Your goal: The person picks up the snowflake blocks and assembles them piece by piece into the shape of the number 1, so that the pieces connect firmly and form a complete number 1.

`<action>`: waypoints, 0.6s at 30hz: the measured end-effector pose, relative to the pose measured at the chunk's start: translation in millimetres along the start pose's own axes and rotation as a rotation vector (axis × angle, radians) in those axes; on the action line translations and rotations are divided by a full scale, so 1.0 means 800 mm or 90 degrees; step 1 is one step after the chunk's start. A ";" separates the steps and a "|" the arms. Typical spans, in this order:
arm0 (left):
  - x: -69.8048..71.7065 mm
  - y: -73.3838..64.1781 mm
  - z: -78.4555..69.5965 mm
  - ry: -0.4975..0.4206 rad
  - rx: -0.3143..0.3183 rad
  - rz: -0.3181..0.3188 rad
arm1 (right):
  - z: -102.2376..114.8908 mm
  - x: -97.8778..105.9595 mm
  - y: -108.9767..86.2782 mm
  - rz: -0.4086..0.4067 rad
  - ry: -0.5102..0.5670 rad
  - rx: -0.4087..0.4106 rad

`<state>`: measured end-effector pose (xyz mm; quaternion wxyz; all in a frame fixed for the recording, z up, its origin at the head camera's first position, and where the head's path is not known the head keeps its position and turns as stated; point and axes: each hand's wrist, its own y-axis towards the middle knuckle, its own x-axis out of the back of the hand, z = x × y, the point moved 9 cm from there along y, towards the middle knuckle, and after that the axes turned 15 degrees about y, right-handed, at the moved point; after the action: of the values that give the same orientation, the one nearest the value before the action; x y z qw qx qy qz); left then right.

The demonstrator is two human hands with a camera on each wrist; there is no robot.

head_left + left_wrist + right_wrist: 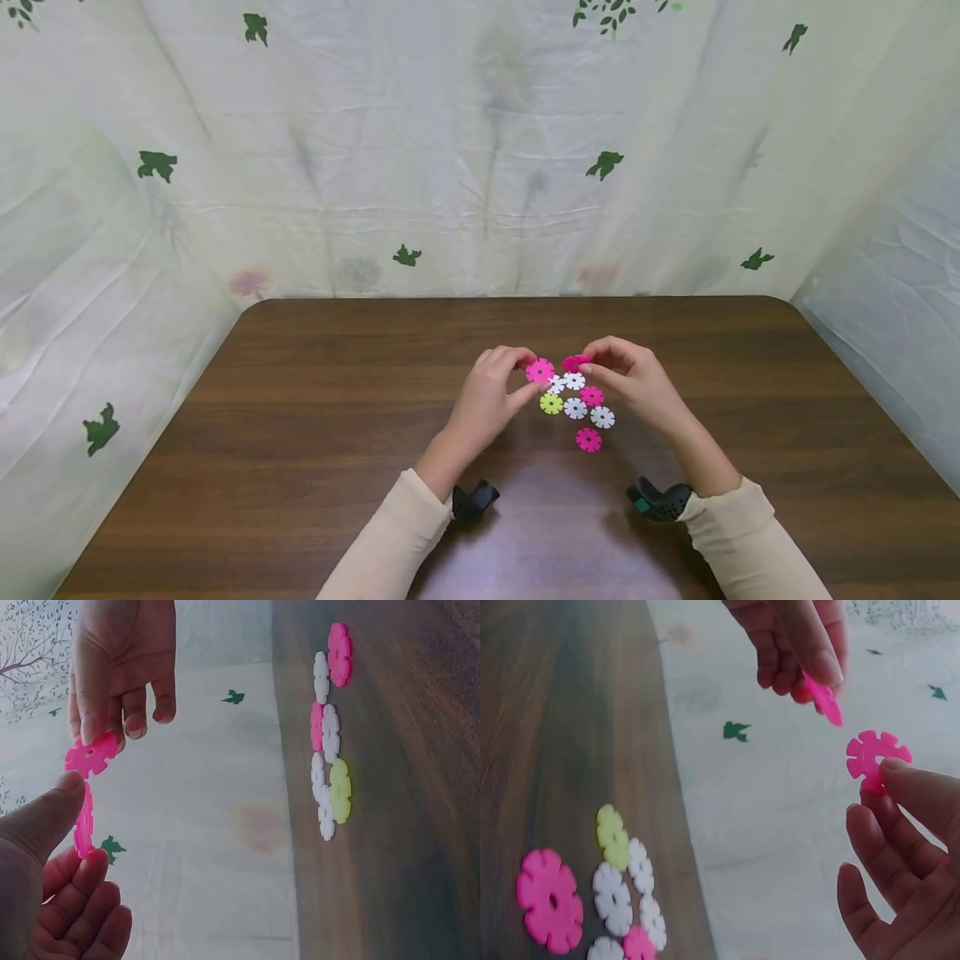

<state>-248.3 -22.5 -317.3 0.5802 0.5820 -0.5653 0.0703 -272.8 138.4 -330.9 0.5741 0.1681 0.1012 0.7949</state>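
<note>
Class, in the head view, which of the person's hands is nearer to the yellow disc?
Left. The left hand is just left of the yellow disc; the right hand is farther off, to its right.

- Passable along the desk (300,433), outside both hands (491,396) (641,382).
- Obstructed between them by notched discs (570,408).
- Closed off past the desk by hanging cloth (450,167).

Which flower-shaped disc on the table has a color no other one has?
The yellow-green disc. It's the only one; the others lying there are white discs and pink discs.
</note>
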 end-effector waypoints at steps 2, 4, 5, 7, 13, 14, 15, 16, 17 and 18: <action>0.002 0.001 0.000 -0.003 -0.001 -0.004 | 0.002 -0.004 0.002 0.000 0.004 0.004; 0.003 0.001 -0.001 -0.007 -0.004 -0.009 | 0.003 -0.009 0.003 0.001 0.006 0.009; 0.004 0.000 -0.001 -0.008 -0.006 -0.010 | 0.004 -0.011 0.003 0.002 0.006 0.011; 0.004 -0.001 -0.002 -0.014 -0.012 -0.014 | 0.004 -0.015 0.004 0.001 0.008 0.016; 0.004 -0.002 -0.003 -0.036 -0.025 -0.030 | 0.003 -0.018 0.003 -0.015 0.031 0.024; 0.004 -0.003 -0.004 -0.036 -0.028 -0.032 | 0.003 -0.018 0.002 -0.019 0.036 0.023; 0.004 -0.003 -0.004 -0.037 -0.031 -0.033 | 0.003 -0.018 0.002 -0.023 0.042 0.022; 0.004 -0.003 -0.004 -0.037 -0.034 -0.033 | 0.003 -0.019 0.002 -0.027 0.051 0.021; 0.004 -0.003 -0.005 -0.037 -0.036 -0.033 | 0.005 -0.020 0.001 -0.030 0.056 0.024; 0.004 -0.004 -0.005 -0.037 -0.040 -0.033 | 0.010 -0.021 0.001 -0.030 0.059 0.030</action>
<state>-242.4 -22.2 -315.4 0.5832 0.5800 -0.5684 0.0208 -265.1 121.8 -325.6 0.5831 0.1421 0.1504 0.7856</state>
